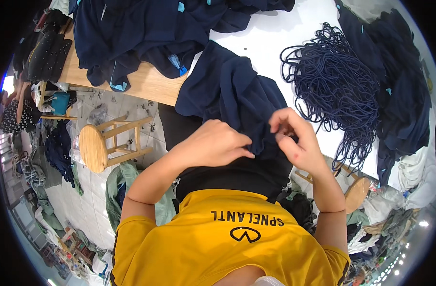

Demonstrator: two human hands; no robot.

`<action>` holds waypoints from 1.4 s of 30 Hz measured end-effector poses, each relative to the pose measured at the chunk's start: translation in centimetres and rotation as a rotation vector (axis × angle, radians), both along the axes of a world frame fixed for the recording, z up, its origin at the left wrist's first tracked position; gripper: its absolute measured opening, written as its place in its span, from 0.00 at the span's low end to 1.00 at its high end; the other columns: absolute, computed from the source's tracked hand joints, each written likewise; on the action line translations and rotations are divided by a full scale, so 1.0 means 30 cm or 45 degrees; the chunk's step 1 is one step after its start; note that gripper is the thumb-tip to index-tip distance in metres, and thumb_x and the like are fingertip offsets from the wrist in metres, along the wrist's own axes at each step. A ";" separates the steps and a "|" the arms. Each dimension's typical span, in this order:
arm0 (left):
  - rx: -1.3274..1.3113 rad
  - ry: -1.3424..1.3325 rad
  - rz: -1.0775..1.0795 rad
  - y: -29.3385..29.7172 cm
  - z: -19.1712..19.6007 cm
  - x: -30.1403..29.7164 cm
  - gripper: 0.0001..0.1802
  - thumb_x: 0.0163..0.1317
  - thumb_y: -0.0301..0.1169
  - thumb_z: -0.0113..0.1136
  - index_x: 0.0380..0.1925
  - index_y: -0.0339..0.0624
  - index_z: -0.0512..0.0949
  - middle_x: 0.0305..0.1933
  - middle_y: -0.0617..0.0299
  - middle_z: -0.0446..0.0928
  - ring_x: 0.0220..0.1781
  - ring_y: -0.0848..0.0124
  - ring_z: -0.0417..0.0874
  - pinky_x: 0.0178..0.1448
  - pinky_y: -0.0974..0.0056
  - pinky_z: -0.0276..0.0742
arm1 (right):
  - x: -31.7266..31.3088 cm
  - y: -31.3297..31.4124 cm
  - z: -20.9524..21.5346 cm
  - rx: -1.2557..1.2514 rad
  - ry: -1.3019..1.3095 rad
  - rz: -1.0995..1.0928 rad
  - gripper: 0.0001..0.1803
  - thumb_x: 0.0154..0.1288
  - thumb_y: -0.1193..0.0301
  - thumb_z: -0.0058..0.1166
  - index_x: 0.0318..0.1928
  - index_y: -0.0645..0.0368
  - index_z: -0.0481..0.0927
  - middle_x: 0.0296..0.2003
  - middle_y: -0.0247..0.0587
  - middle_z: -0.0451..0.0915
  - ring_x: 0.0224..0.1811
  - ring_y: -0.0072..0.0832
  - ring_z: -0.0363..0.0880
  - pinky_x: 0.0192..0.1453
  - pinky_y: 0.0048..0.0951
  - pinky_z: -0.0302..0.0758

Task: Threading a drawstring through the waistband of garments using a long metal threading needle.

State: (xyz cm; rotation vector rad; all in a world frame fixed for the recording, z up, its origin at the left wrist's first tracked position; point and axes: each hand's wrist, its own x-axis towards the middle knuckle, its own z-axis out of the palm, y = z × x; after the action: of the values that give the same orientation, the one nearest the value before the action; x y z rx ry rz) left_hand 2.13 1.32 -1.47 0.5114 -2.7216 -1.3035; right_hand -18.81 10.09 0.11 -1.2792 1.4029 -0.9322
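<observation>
Navy cloth, soft and loosely folded, hangs off the near edge of the white tabletop (261,28): this garment piece (227,86) slopes down toward the person's lap, its lower end narrowing between the two hands. The left hand (215,143) is at the left of that narrow end, back of the hand upward, fingers bent, forefinger and thumb tips only slightly parted beside the cloth; whether they pinch any of it, I cannot tell. The right hand (298,138) is raised on the other side, its fingers curled and its thumb bent in a loose hook with a gap inside (the fingertips are blurred, so I cannot tell if they have hold of anything fine).

Beyond the hands, a heap of navy garments (132,33) with light-blue bits covers much of the wood-grained tabletop (146,83) at the left. To the right, a tangle of navy cords (337,81) spreads over the white surface and droops past its edge, next to more dark garments (404,71). A round-seated wooden stool (92,148) lies tipped on the tiled floor (91,205). The person wears a yellow T-shirt (194,252).
</observation>
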 end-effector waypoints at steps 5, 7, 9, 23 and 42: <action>-0.131 0.149 0.183 0.062 -0.063 -0.031 0.07 0.53 0.32 0.61 0.29 0.40 0.81 0.24 0.55 0.80 0.25 0.57 0.82 0.28 0.58 0.74 | 0.062 0.003 0.018 -0.163 0.221 0.012 0.34 0.56 0.65 0.61 0.63 0.56 0.67 0.32 0.37 0.71 0.27 0.24 0.68 0.32 0.21 0.68; -0.273 0.476 0.416 0.075 -0.063 -0.048 0.05 0.49 0.28 0.61 0.27 0.41 0.78 0.24 0.60 0.79 0.24 0.61 0.81 0.27 0.60 0.74 | 0.067 0.004 0.014 -0.459 0.369 -0.158 0.35 0.56 0.65 0.59 0.64 0.60 0.65 0.32 0.37 0.71 0.30 0.24 0.67 0.37 0.21 0.68; -0.369 0.439 0.371 0.064 -0.041 -0.041 0.04 0.49 0.28 0.61 0.26 0.42 0.77 0.21 0.61 0.77 0.23 0.63 0.80 0.26 0.61 0.73 | 0.058 -0.007 0.000 -0.332 0.013 -0.375 0.25 0.70 0.62 0.44 0.63 0.62 0.63 0.32 0.34 0.70 0.33 0.22 0.66 0.40 0.24 0.67; -1.105 0.316 0.424 -0.406 -0.026 0.334 0.14 0.44 0.25 0.65 0.36 0.44 0.81 0.20 0.58 0.75 0.24 0.62 0.79 0.29 0.61 0.73 | -0.201 0.097 0.094 -0.036 0.264 -0.141 0.07 0.61 0.75 0.55 0.27 0.63 0.75 0.21 0.29 0.72 0.25 0.17 0.67 0.32 0.21 0.63; 0.635 0.226 0.249 -0.091 -0.098 -0.074 0.17 0.57 0.35 0.66 0.21 0.33 0.72 0.15 0.58 0.60 0.21 0.80 0.55 0.24 0.67 0.57 | -0.180 0.024 0.099 -0.291 0.240 -0.639 0.09 0.61 0.74 0.60 0.28 0.60 0.72 0.23 0.23 0.66 0.28 0.13 0.59 0.33 0.15 0.57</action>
State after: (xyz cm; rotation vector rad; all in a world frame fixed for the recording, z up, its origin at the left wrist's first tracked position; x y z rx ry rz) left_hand -0.11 -1.42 -4.41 0.6408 -2.1343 -1.8681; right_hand -24.21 10.80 3.10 -1.2250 1.8566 -1.3667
